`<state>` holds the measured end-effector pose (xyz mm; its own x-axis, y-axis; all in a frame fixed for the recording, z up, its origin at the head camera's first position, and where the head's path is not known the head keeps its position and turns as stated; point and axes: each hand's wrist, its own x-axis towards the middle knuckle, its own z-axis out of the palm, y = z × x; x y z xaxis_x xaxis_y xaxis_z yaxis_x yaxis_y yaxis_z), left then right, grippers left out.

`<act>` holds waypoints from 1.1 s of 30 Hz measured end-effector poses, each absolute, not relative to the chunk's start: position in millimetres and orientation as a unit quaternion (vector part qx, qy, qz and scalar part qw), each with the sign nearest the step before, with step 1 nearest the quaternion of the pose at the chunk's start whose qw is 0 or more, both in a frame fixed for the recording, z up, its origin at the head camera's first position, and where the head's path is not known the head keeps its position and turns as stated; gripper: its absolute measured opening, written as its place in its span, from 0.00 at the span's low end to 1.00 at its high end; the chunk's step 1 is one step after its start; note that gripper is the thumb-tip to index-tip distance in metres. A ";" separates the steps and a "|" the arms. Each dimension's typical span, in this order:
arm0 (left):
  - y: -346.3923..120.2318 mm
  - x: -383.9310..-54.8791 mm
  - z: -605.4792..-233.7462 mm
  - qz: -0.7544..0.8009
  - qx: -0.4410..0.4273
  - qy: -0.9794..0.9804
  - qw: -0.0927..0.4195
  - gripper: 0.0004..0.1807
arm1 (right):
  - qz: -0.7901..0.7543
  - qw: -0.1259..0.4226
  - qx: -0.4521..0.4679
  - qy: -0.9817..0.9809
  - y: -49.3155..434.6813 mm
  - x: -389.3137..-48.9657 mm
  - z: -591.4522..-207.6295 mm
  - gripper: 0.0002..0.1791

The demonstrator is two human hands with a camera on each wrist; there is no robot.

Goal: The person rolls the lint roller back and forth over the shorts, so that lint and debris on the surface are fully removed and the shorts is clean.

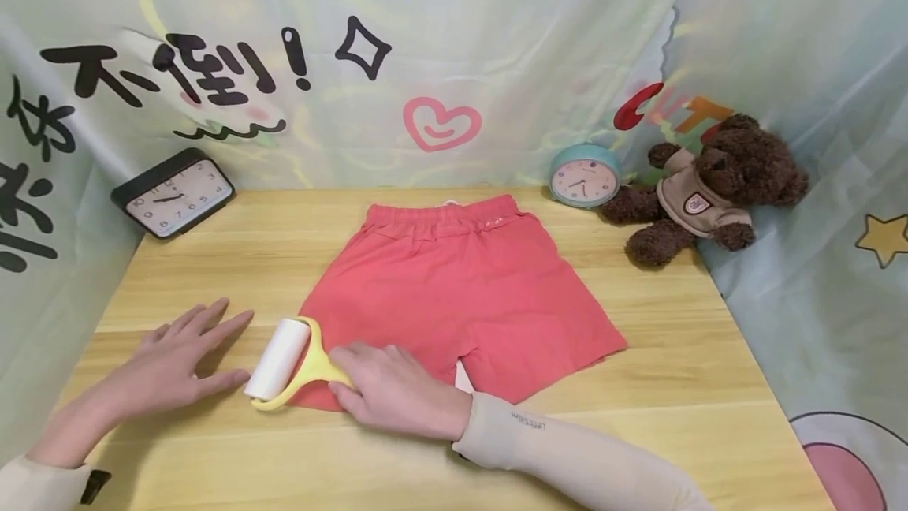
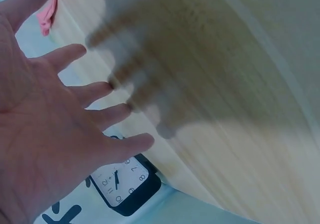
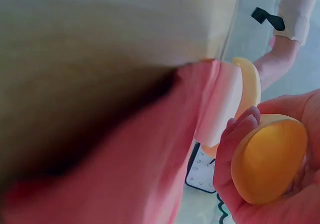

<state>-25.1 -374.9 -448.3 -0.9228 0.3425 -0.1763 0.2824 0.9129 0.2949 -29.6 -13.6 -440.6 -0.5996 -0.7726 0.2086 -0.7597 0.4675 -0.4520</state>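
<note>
Red shorts (image 1: 440, 282) lie spread on the wooden table (image 1: 709, 432), waistband toward the back. My right hand (image 1: 400, 389) grips the yellow handle of a lint roller (image 1: 280, 357), its white roll at the edge of the left leg. In the right wrist view the fingers curl round the handle of the lint roller (image 3: 270, 161), and the roll lies against the red cloth (image 3: 165, 149). Left of the roll, my left hand (image 1: 166, 361) is held with fingers spread, holding nothing. The left wrist view shows its palm (image 2: 55, 114) and the shadow it casts on the wood.
A black-framed square clock (image 1: 173, 194) stands at the back left. At the back right are a round teal clock (image 1: 585, 176) and a brown teddy bear (image 1: 716, 188) in a beige top. Printed cloth (image 1: 496, 46) hangs behind the table and at both sides.
</note>
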 end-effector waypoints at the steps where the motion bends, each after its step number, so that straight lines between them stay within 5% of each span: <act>1: -374.4 -25.0 -449.0 0.138 0.164 0.971 0.107 0.50 | -0.258 0.014 -0.447 0.857 -12.6 -29.6 -439.7 0.15; 8: -368.8 -25.6 -451.6 0.149 0.166 0.972 0.076 0.54 | -0.257 0.025 -0.448 0.856 -4.6 -33.6 -436.2 0.16; 33: -343.9 -22.0 -454.7 0.154 0.181 0.967 0.093 0.56 | -0.277 0.092 -0.425 0.857 23.5 -33.8 -430.8 0.17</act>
<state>-22.0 -343.9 -454.7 -0.9172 0.3788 -0.1236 0.3218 0.8871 0.3309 -33.8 23.5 -430.8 -0.6214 -0.7796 0.0787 -0.6781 0.4847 -0.5525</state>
